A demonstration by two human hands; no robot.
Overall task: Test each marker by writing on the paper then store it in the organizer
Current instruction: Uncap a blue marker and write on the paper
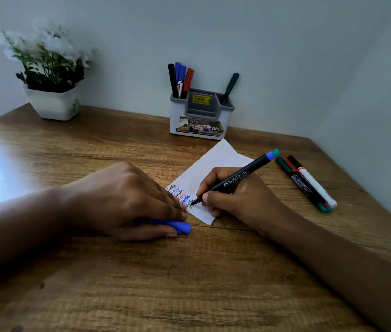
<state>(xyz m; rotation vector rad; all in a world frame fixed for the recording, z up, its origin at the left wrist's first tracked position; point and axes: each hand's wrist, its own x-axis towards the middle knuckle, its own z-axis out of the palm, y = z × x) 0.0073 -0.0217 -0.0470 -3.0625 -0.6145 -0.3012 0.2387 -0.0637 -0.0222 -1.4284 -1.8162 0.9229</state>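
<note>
My right hand (pixel 235 195) grips a thin black marker (pixel 240 176) with a blue and teal end, its tip touching the white paper (pixel 216 161). Several written words in black, red and blue line the paper's left edge. My left hand (pixel 127 200) rests on the table at that edge, fingers pressing the paper, with a blue cap (pixel 177 226) tucked under it. The grey-and-white organizer (pixel 200 116) stands against the wall. It holds black, blue and red markers (pixel 180 79) on its left and a green marker (pixel 230 87) on its right.
Three loose markers (pixel 307 183), green, red-black and white, lie side by side to the right of the paper near the table's right edge. A white pot with a flowering plant (pixel 50 75) stands at the back left. The table (pixel 189 283) is brown wood.
</note>
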